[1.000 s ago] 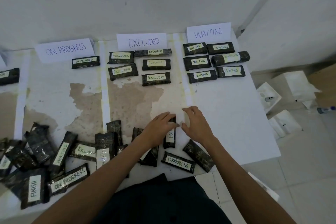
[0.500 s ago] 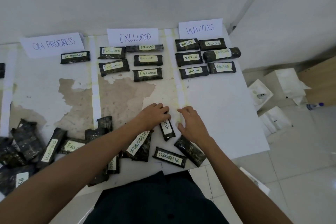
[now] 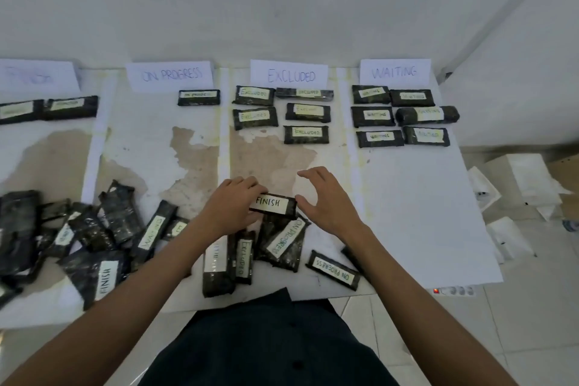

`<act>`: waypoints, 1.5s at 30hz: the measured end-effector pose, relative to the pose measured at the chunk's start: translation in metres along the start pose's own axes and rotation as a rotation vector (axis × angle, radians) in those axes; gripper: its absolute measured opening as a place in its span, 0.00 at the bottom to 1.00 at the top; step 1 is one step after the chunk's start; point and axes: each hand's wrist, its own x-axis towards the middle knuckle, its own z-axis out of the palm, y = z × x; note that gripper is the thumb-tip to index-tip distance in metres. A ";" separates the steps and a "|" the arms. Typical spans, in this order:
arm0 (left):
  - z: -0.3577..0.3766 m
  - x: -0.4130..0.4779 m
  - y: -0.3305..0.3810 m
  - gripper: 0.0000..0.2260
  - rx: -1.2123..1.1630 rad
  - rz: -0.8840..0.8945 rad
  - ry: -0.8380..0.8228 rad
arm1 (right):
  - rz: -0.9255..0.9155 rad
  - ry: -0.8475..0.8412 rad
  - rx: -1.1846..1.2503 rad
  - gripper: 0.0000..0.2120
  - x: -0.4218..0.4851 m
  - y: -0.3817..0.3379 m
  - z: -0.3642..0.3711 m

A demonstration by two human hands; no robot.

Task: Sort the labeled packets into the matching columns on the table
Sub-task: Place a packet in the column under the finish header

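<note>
Both my bare forearms reach in from the near edge and converge toward the middle. My left hand (image 3: 233,204) lies palm down, fingers curled and pinched on something at their tips. My right hand (image 3: 326,197) hovers just right of it, fingers spread and arched, thumb tucked inward.

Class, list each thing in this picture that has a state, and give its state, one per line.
FINISH packet: held level, label up, between both hands.
Left hand: gripping the packet's left end.
Right hand: fingers spread, thumb at its right end.
WAITING column: six packets sorted.
EXCLUDED column: five sorted.
ON PROGRESS column: one sorted.
Unsorted pile: jumbled.
</note>
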 end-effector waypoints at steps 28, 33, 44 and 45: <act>-0.043 -0.195 -0.234 0.22 -0.101 -0.567 0.288 | -0.201 -0.312 -0.065 0.20 0.099 -0.221 0.168; -0.047 -0.195 -0.290 0.21 -0.117 -0.664 0.323 | -0.202 -0.301 -0.110 0.20 0.128 -0.241 0.195; -0.045 -0.147 -0.409 0.21 -0.127 -0.600 0.241 | -0.157 -0.261 -0.234 0.20 0.216 -0.273 0.253; -0.043 -0.141 -0.416 0.21 -0.129 -0.588 0.230 | -0.157 -0.260 -0.241 0.20 0.223 -0.274 0.259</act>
